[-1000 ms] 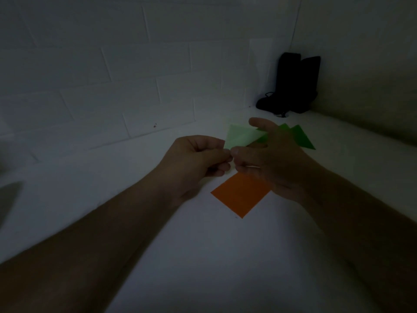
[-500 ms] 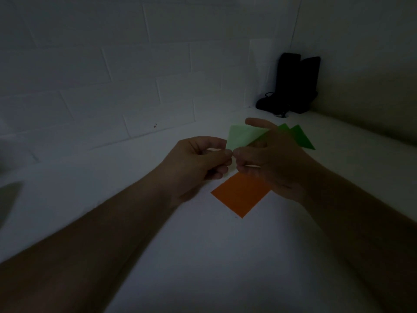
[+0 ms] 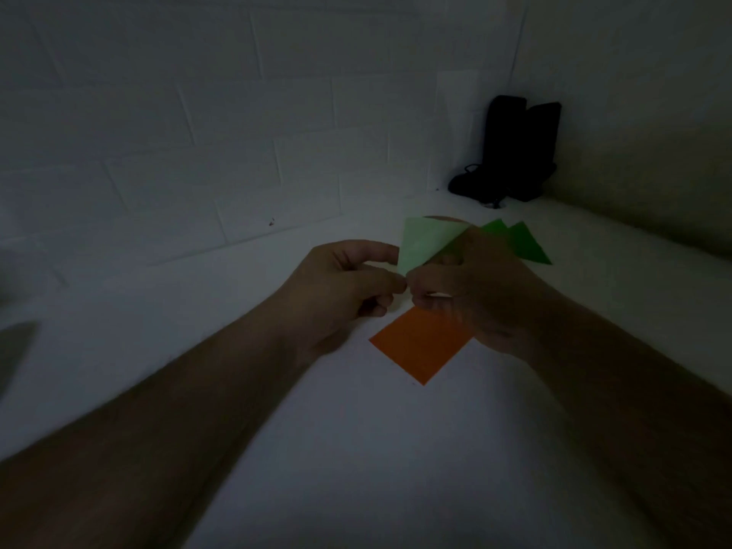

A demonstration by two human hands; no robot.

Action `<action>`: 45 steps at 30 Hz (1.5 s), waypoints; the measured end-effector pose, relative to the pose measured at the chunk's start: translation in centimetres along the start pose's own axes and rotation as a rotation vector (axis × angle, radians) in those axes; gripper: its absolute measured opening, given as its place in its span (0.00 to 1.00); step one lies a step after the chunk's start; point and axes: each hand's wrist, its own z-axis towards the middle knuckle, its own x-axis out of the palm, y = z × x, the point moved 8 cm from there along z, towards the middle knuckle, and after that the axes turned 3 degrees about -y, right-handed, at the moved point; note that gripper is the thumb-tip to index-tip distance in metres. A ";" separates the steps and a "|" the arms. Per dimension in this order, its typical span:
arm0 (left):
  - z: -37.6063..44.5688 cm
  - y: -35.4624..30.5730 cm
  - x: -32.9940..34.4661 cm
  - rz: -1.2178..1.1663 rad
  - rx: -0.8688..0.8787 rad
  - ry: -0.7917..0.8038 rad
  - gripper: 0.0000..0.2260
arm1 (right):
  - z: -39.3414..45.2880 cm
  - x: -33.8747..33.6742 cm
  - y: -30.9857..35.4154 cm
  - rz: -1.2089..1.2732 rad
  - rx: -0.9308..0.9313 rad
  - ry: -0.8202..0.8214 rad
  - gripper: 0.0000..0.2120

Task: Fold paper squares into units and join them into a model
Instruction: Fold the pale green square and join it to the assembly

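One pale green paper (image 3: pixel 426 243) is up off the table, pinched at its lower corner where the left hand (image 3: pixel 340 287) and right hand (image 3: pixel 475 287) meet, thumb-tips nearly touching. Both hands curl onto it; the sheet fans up above the knuckles.

Judgement: a fold is being set. Best to line up the edges first, then run the crease outward from the pinch, keeping the corner from sliding.

Count: one pale sheet in hand; dark green paper (image 3: pixel 523 243) just behind the right hand, two points showing, number unclear; one orange square (image 3: pixel 420 346) flat beneath the right hand. Light is dim.
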 end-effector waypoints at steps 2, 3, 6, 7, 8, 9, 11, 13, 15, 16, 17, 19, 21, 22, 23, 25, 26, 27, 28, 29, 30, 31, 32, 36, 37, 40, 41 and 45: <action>0.0 -0.1 0.1 -0.008 0.012 0.005 0.12 | 0.0 0.0 0.1 0.018 0.001 -0.017 0.19; 0.0 -0.1 0.1 -0.010 0.016 0.008 0.13 | -0.1 0.1 0.1 0.028 0.000 -0.020 0.22; 0.0 -0.2 0.0 -0.002 0.024 0.007 0.13 | -0.6 0.1 0.8 0.032 -0.020 -0.039 0.22; 0.0 -0.2 0.0 -0.003 0.024 0.007 0.13 | -0.8 0.0 1.0 0.025 -0.021 -0.054 0.21; -0.1 -0.2 0.1 -0.004 0.025 0.010 0.14 | -0.8 -0.1 1.0 0.017 -0.016 -0.066 0.21; -0.1 -0.2 0.1 -0.004 0.027 0.012 0.14 | -0.9 -0.2 1.0 0.008 -0.012 -0.071 0.21; 0.0 -0.3 0.1 -0.002 0.033 0.013 0.13 | -0.9 -0.1 1.1 0.010 -0.008 -0.073 0.20; 0.0 -0.3 -0.1 0.012 0.038 0.009 0.13 | -0.8 -0.1 0.8 0.037 0.029 -0.078 0.26; 0.0 -0.2 -0.2 0.019 0.040 0.012 0.13 | -0.6 -0.3 0.3 0.039 0.061 -0.091 0.39; 0.1 -0.2 -0.1 0.021 0.043 0.019 0.13 | -0.5 -0.4 0.1 0.039 0.062 -0.090 0.42; 0.0 -0.3 0.0 0.024 0.049 0.027 0.13 | -0.5 -0.4 0.1 0.040 0.064 -0.091 0.43; 0.0 -0.4 0.1 0.046 0.073 0.029 0.13 | -0.5 -0.4 0.0 0.060 0.073 -0.091 0.43; 0.0 -0.5 0.2 0.070 0.104 0.027 0.13 | -0.4 -0.4 0.0 0.073 0.077 -0.084 0.44; -0.1 -0.6 0.3 0.074 0.114 0.030 0.12 | -0.4 -0.4 -0.1 0.076 0.079 -0.082 0.44; -0.2 -0.6 0.3 0.075 0.119 0.029 0.11 | -0.4 -0.5 -0.1 0.082 0.082 -0.085 0.44; -0.3 -0.6 0.2 0.081 0.117 0.013 0.10 | -0.3 -0.6 -0.1 0.090 0.088 -0.100 0.44; -0.3 -0.6 0.2 0.088 0.115 0.009 0.10 | -0.3 -0.6 -0.2 0.087 0.089 -0.103 0.45; -0.2 -0.6 0.2 0.094 0.114 0.006 0.10 | -0.3 -0.5 -0.1 0.079 0.088 -0.104 0.45; -0.2 -0.5 0.2 0.096 0.112 0.005 0.11 | -0.3 -0.4 -0.1 0.068 0.083 -0.105 0.45; -0.1 -0.5 0.2 0.092 0.108 0.005 0.11 | -0.3 -0.5 0.0 0.058 0.075 -0.109 0.45; -0.1 -0.4 0.2 0.085 0.102 0.007 0.11 | -0.3 -0.6 0.1 0.050 0.066 -0.114 0.44; 0.0 -0.3 0.2 0.078 0.097 0.010 0.12 | -0.4 -0.7 0.2 0.042 0.056 -0.116 0.44; 0.0 -0.3 0.1 0.072 0.094 0.011 0.12 | -0.5 -0.8 0.3 0.031 0.049 -0.115 0.43; 0.1 -0.3 -0.1 0.041 0.094 0.000 0.12 | -0.6 -0.8 0.5 0.038 0.037 -0.111 0.43; 0.1 -0.3 -0.1 0.041 0.094 0.000 0.12 | -0.5 -0.8 0.5 0.042 0.038 -0.112 0.43; 0.0 -0.5 -0.1 0.045 0.095 0.003 0.12 | -0.3 -0.9 0.3 0.065 0.046 -0.113 0.43; 0.0 -0.5 -0.1 0.046 0.095 0.009 0.12 | -0.3 -0.9 0.2 0.075 0.052 -0.110 0.43; 0.1 -0.4 -0.3 0.074 0.073 0.012 0.12 | -0.2 -1.1 0.0 0.098 0.065 -0.103 0.43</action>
